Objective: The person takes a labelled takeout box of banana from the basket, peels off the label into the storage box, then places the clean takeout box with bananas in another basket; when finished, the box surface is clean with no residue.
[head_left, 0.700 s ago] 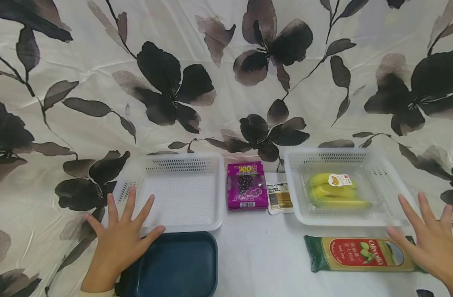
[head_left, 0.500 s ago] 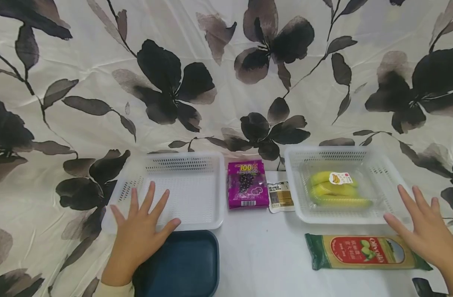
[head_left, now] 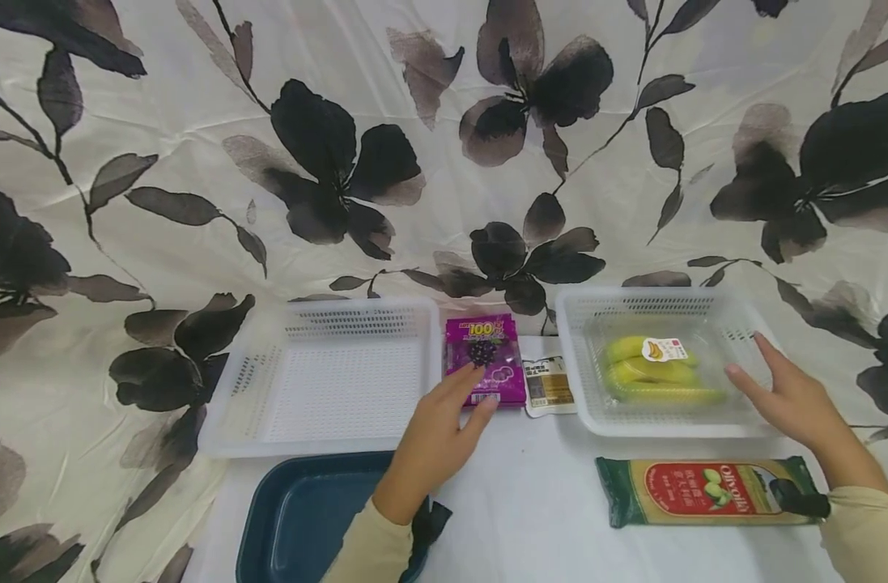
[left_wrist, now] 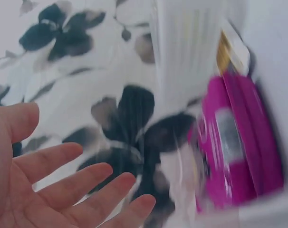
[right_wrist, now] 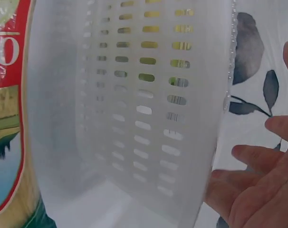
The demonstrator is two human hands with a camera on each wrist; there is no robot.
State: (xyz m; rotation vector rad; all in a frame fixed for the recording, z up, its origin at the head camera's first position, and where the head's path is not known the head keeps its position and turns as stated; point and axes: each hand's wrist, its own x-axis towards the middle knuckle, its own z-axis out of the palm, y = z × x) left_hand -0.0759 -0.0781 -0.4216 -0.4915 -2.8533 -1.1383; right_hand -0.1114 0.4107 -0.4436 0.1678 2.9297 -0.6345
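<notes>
My left hand reaches with straight fingers over the near left corner of a purple grape-sweet packet lying between two white baskets. I cannot tell whether it touches the packet. In the blurred left wrist view the open palm is still apart from the purple packet. My right hand hovers open over the right part of the right basket, beside a wrapped bunch of bananas lying in it. The right wrist view shows the basket wall close by and my fingers holding nothing.
An empty white basket stands at the left, with a dark blue tray in front of it. A small brown sachet lies beside the purple packet. A green pasta pack lies before the right basket. Flowered cloth covers the table and wall.
My left hand has moved right, from the left basket's near edge to the purple packet. My right hand has moved left and forward, from beside the pasta pack to over the right basket.
</notes>
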